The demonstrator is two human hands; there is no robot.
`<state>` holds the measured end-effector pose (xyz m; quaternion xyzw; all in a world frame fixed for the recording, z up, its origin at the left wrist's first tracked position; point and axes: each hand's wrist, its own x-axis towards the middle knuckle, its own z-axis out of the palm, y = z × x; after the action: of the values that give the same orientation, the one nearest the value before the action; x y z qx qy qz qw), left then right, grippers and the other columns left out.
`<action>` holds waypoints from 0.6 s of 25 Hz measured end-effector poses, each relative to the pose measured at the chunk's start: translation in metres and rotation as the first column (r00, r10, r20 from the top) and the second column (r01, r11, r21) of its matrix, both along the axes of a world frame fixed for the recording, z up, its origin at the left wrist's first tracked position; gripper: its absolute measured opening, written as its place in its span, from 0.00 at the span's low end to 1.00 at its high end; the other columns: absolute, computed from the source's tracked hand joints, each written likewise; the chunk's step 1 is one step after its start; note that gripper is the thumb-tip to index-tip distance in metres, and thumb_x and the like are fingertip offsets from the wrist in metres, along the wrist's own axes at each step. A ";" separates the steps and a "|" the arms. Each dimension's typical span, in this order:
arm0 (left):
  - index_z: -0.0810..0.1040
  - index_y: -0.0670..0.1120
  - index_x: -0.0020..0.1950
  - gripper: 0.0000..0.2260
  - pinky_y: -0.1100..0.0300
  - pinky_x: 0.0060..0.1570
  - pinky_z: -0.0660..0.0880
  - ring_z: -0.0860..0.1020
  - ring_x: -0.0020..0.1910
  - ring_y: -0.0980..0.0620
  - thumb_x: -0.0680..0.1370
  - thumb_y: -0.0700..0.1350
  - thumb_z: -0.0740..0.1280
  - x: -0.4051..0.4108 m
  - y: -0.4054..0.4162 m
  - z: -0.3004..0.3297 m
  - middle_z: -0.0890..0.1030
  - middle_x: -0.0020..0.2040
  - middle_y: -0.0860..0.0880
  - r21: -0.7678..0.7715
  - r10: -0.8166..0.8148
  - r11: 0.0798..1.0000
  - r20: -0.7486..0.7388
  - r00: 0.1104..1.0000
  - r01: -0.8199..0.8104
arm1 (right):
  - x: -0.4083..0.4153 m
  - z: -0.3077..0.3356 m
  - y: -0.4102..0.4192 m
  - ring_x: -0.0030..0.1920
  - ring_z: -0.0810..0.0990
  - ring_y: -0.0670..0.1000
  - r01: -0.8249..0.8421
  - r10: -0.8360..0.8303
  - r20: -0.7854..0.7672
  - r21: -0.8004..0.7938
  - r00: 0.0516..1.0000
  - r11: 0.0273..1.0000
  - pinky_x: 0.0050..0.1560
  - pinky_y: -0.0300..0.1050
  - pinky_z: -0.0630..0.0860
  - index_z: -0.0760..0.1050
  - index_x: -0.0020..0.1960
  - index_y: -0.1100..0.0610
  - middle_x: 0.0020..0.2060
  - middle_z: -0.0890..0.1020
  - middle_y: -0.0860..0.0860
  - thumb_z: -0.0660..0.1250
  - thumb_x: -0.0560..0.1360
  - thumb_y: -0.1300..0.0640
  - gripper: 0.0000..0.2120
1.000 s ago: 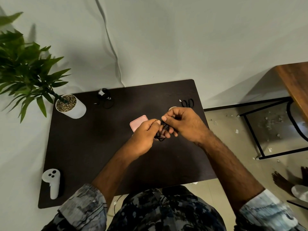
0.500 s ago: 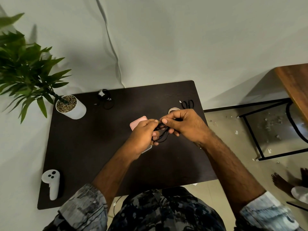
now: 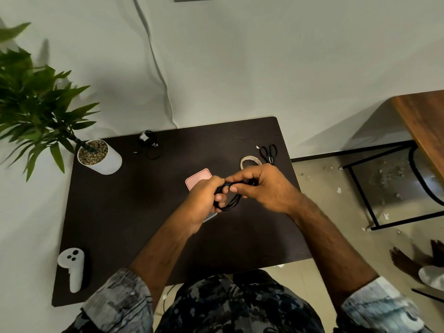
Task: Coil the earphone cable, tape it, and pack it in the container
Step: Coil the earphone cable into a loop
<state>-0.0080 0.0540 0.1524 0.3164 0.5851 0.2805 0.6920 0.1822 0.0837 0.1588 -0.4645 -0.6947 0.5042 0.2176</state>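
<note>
Both hands work above the dark table: our left hand grips the black cable coil, our right hand pinches its top; we should keep loops even and tight before reaching for the tape roll.

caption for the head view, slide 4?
Both hands, left and right, coil a black earphone cable above the pink container; tape roll and scissors lie behind.
</note>
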 end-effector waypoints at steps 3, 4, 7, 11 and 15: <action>0.78 0.48 0.40 0.19 0.53 0.47 0.70 0.73 0.33 0.53 0.85 0.53 0.56 0.000 -0.004 -0.005 0.72 0.28 0.53 0.025 -0.150 0.987 -0.182 0.972 0.157 | -0.001 -0.009 -0.004 0.52 0.86 0.41 0.020 -0.027 0.106 0.064 0.994 0.998 0.58 0.45 0.83 0.87 0.56 0.51 0.49 0.88 0.42 0.75 0.78 0.58 0.08; 0.80 0.49 0.42 0.20 0.53 0.49 0.71 0.74 0.35 0.53 0.85 0.55 0.55 -0.001 -0.005 -0.007 0.74 0.29 0.52 0.020 -0.189 0.980 -0.216 0.958 0.198 | 0.000 -0.011 -0.005 0.52 0.86 0.41 0.014 -0.021 0.127 0.058 0.992 0.998 0.59 0.46 0.83 0.87 0.56 0.51 0.49 0.88 0.42 0.74 0.79 0.58 0.07; 0.84 0.48 0.48 0.19 0.53 0.48 0.70 0.78 0.39 0.53 0.86 0.51 0.56 -0.003 -0.005 -0.014 0.81 0.32 0.52 0.012 -0.256 0.964 -0.218 0.942 0.265 | 0.003 -0.014 -0.006 0.51 0.85 0.40 -0.013 0.007 0.177 0.032 0.984 0.999 0.59 0.46 0.83 0.87 0.54 0.49 0.47 0.88 0.41 0.74 0.79 0.57 0.07; 0.82 0.46 0.50 0.16 0.53 0.45 0.76 0.82 0.37 0.52 0.86 0.45 0.56 0.003 -0.001 -0.020 0.83 0.33 0.50 -0.022 -0.260 0.965 -0.165 0.951 0.260 | 0.007 -0.014 -0.003 0.49 0.86 0.39 -0.020 0.014 0.179 0.032 0.984 0.999 0.58 0.44 0.84 0.88 0.53 0.51 0.46 0.88 0.42 0.75 0.78 0.58 0.06; 0.81 0.47 0.45 0.17 0.54 0.42 0.75 0.79 0.37 0.51 0.86 0.48 0.55 0.011 0.003 -0.022 0.78 0.31 0.52 0.049 -0.282 0.952 -0.243 0.928 0.302 | 0.010 -0.017 0.002 0.49 0.86 0.39 -0.006 0.003 0.142 0.020 0.990 1.000 0.58 0.41 0.83 0.88 0.53 0.52 0.46 0.89 0.42 0.75 0.78 0.58 0.06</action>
<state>0.0027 0.0566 0.1309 0.4598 0.5962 0.1601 0.6384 0.1925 0.0862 0.1414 -0.4953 -0.7148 0.4632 0.1710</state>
